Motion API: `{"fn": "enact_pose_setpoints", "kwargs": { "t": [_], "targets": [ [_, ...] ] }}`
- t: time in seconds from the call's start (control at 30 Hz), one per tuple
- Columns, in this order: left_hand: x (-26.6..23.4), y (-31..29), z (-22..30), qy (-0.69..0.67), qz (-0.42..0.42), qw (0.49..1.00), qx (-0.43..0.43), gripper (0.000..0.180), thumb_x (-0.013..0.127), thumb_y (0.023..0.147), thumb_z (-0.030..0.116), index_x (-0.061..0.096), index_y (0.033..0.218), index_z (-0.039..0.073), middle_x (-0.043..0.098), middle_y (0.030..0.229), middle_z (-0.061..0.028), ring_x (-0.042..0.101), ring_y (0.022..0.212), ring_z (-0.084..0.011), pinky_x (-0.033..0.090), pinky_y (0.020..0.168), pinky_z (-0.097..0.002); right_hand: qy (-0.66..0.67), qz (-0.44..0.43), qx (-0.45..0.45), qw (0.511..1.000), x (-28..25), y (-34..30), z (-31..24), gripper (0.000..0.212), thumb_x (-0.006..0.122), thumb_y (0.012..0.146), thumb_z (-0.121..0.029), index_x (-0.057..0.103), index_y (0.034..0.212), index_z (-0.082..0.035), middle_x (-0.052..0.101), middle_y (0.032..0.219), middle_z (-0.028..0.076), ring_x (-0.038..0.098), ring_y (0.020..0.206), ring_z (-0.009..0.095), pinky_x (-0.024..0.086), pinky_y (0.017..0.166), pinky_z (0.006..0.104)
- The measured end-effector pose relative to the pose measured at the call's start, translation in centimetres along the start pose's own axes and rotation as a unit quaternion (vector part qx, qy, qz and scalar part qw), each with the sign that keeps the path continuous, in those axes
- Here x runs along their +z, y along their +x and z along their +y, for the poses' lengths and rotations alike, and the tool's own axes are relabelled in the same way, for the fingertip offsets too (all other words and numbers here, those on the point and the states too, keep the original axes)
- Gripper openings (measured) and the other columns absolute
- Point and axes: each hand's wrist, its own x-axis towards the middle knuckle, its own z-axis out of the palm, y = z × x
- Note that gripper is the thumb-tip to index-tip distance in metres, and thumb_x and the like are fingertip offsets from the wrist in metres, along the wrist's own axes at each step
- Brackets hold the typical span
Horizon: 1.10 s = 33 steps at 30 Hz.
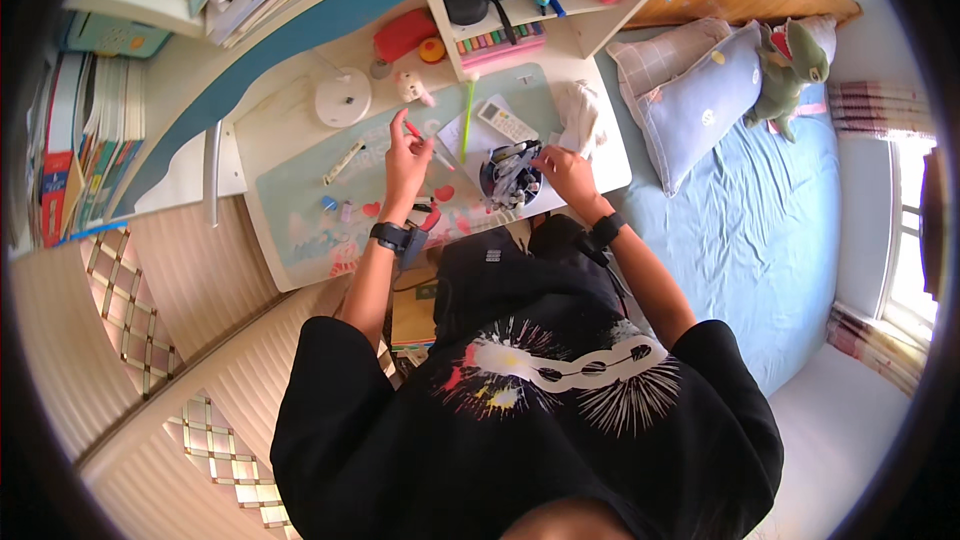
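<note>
Over the desk mat, my left hand (403, 165) holds a slim red pen (413, 130) between thumb and fingers. My right hand (567, 176) is at the right rim of a dark pen holder (489, 183) packed with pens (512, 172). Its fingertips are pinched together there, and what they grip is hidden among the pens. Just behind the holder lie a white remote control (507, 121) and a long green stick (468, 120) on white paper. Left of my left hand, a pale marker-like stick (345, 162) rests on the mat.
Further back on the desk stand a round white base (343, 97), a small plush toy (411, 88) and a red pouch (408, 35). White cloth (580, 120) lies at the desk's right end. Shelves rise behind, and a blue bed (735, 240) with pillows stands to the right.
</note>
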Motion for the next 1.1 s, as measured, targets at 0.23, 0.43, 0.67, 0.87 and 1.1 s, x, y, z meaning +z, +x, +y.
{"fn": "enact_pose_setpoints", "kwargs": {
  "t": [0.23, 0.43, 0.67, 0.87, 1.1],
  "targets": [
    [-0.7, -3.5, 3.7, -0.084, -0.017, 0.996, 0.024, 0.068, 0.063, 0.086, 0.006, 0.022, 0.141, 0.003, 0.067, 0.084, -0.0078, 0.061, 0.067, -0.0113, 0.05, 0.062, -0.0244, 0.012, 0.076, -0.079, 0.994, 0.9, 0.4, 0.4, 0.01, 0.06, 0.084, -0.017, 0.062, 0.086, -0.008, 0.064, 0.079, 0.013, 0.062, 0.072, 0.034, 0.049, 0.061, 0.0422],
    [-0.1, -5.3, 5.3, -0.204, -0.089, 0.975, 0.009, 0.026, 0.061, 0.089, 0.007, 0.043, 0.109, 0.003, 0.068, 0.091, -0.0105, 0.063, 0.076, -0.0111, 0.05, 0.069, -0.0241, 0.072, 0.151, -0.071, 0.983, 0.6, -0.5, -0.6, 0.014, 0.06, 0.082, -0.008, 0.06, 0.096, -0.006, 0.063, 0.086, 0.012, 0.062, 0.07, 0.032, 0.049, 0.061, 0.0394],
    [0.2, -6.6, 6.0, -0.209, -0.094, 0.973, 0.023, 0.028, 0.061, 0.089, 0.006, 0.045, 0.111, 0.003, 0.068, 0.092, -0.0112, 0.061, 0.076, -0.0109, 0.049, 0.07, -0.0234, 0.094, 0.162, -0.052, 0.981, 0.7, -1.0, -1.1, 0.031, 0.059, 0.08, -0.005, 0.056, 0.111, -0.009, 0.058, 0.101, 0.014, 0.06, 0.084, 0.034, 0.049, 0.068, 0.0411],
    [-0.3, -6.9, 6.2, -0.229, -0.078, 0.97, 0.023, 0.027, 0.061, 0.089, 0.005, 0.045, 0.111, 0.002, 0.068, 0.092, -0.0118, 0.061, 0.077, -0.0109, 0.049, 0.072, -0.0241, 0.067, 0.14, -0.083, 0.984, 0.7, -0.9, -0.7, 0.031, 0.058, 0.081, -0.005, 0.056, 0.113, -0.008, 0.057, 0.102, 0.013, 0.06, 0.085, 0.034, 0.049, 0.069, 0.0416],
    [-0.7, -7.4, 6.4, -0.218, -0.074, 0.973, 0.019, 0.023, 0.059, 0.09, 0.005, 0.047, 0.108, 0.001, 0.067, 0.091, -0.0113, 0.061, 0.078, -0.0108, 0.049, 0.072, -0.0238, 0.058, 0.108, -0.074, 0.99, 0.7, -0.9, -0.4, 0.034, 0.056, 0.082, -0.005, 0.056, 0.115, -0.009, 0.057, 0.108, 0.013, 0.06, 0.083, 0.035, 0.049, 0.071, 0.0433]
  ]
}}
